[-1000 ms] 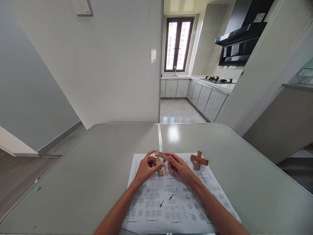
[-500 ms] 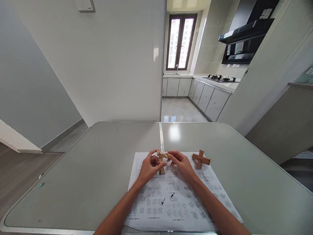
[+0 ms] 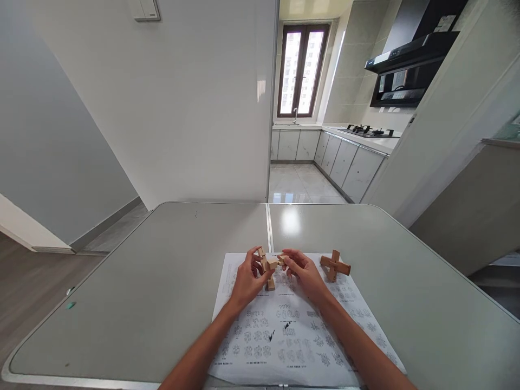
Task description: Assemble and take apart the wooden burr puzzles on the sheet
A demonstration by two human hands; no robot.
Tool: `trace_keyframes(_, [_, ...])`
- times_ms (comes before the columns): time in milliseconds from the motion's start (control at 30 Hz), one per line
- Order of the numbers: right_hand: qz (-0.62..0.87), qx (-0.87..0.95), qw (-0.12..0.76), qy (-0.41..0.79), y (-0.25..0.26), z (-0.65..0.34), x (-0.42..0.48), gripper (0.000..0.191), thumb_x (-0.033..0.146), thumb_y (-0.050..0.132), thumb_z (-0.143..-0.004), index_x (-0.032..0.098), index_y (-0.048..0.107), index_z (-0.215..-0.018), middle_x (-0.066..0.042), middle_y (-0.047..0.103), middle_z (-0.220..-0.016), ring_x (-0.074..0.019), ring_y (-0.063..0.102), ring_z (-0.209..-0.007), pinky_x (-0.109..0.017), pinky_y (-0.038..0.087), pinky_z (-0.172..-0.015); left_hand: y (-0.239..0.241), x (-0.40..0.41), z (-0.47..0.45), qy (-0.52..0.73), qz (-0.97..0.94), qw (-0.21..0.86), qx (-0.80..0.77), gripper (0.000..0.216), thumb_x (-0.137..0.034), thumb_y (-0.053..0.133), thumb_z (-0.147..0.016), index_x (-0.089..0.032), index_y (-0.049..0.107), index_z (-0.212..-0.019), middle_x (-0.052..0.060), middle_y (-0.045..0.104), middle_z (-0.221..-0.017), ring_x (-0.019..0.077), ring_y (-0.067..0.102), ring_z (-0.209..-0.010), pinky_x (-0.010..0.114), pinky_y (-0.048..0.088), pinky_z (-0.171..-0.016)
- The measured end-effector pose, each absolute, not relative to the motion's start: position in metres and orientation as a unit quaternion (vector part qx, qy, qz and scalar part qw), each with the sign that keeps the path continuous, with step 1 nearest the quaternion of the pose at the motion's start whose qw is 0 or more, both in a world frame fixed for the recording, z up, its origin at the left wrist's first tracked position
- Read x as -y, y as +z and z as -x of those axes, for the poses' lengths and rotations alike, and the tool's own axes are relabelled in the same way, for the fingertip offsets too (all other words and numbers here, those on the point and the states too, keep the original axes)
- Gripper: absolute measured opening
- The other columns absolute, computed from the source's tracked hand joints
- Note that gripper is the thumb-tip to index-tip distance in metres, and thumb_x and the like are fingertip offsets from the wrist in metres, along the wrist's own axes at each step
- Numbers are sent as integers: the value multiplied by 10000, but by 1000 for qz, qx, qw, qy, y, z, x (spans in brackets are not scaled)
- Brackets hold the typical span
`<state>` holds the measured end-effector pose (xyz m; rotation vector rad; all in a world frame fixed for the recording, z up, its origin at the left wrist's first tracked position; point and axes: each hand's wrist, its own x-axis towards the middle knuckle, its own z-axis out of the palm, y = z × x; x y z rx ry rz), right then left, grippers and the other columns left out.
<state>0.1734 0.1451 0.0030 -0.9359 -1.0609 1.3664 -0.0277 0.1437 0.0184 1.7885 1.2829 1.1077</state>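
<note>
My left hand [image 3: 247, 280] and my right hand [image 3: 305, 274] meet over a printed sheet [image 3: 296, 336], both closed on a small wooden puzzle of crossed pale blocks [image 3: 268, 268]. The left hand's fingers pinch the upright block from the left. Fingers of the right hand pinch a short crosswise piece on the puzzle's right side. To the right, apart from both hands, a darker wooden cross-shaped puzzle [image 3: 334, 265] lies on the sheet.
A grey table [image 3: 154, 281] with a seam down its middle holds the sheet. A white wall stands behind it. An open doorway leads to a kitchen with cabinets [image 3: 345, 162], a hob and a window [image 3: 299, 70].
The puzzle between my hands has been turned and the crosswise piece pushed closer into the upright block. The camera view has shifted slightly; the darker cross has stayed put.
</note>
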Motion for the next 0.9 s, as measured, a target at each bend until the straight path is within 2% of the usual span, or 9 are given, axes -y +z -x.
trace_keyframes(133, [372, 448, 545, 603, 2, -172, -144, 475, 546, 853, -779, 268, 750, -1150, -67, 774, -1058, -206, 683, -854, -350, 539, -779, 18, -142, 28, 419, -695, 336, -478, 685, -456, 776, -842, -258, 480, -1428, 17, 702, -1013, 138, 616, -697, 275, 508, -658])
trace_keyframes(267, [345, 456, 526, 629, 6, -170, -139, 448, 509, 875, -765, 275, 747, -1125, -76, 788, -1090, -274, 708, -1062, -413, 529, -945, 21, -139, 28, 407, -713, 329, -467, 652, -473, 791, -826, -288, 535, -1396, 8, 705, -994, 149, 625, -739, 278, 505, -686])
trace_keyframes(433, [327, 474, 487, 657, 10, -168, -135, 444, 482, 905, -733, 266, 752, -1089, -84, 801, -1034, -296, 737, -980, -459, 554, -903, 24, -135, 28, 404, -735, 305, -451, 643, -452, 817, -792, -273, 601, -1371, -13, 623, -854, 144, 540, -713, 273, 471, -678])
trace_keyframes(567, [326, 482, 482, 655, 12, -167, -134, 398, 481, 892, -760, 257, 753, -1059, -87, 797, -1050, -294, 728, -1012, -454, 544, -925, 22, -134, 28, 410, -735, 314, -440, 649, -425, 829, -783, -274, 608, -1374, -37, 558, -801, 126, 488, -669, 257, 452, -651])
trace_keyframes(700, [331, 483, 484, 650, 13, -167, -132, 379, 495, 873, -790, 255, 746, -1055, -84, 793, -1068, -292, 723, -1053, -446, 530, -956, 21, -134, 28, 402, -738, 319, -439, 694, -441, 857, -754, -287, 596, -1379, -43, 571, -808, 129, 512, -670, 259, 469, -668])
trace_keyframes(900, [346, 484, 493, 635, 12, -169, -134, 407, 524, 875, -780, 258, 748, -1061, -89, 792, -1097, -284, 723, -1039, -427, 537, -939, 20, -136, 28, 402, -731, 303, -462, 631, -432, 795, -810, -268, 560, -1373, -41, 611, -811, 129, 538, -644, 247, 457, -632])
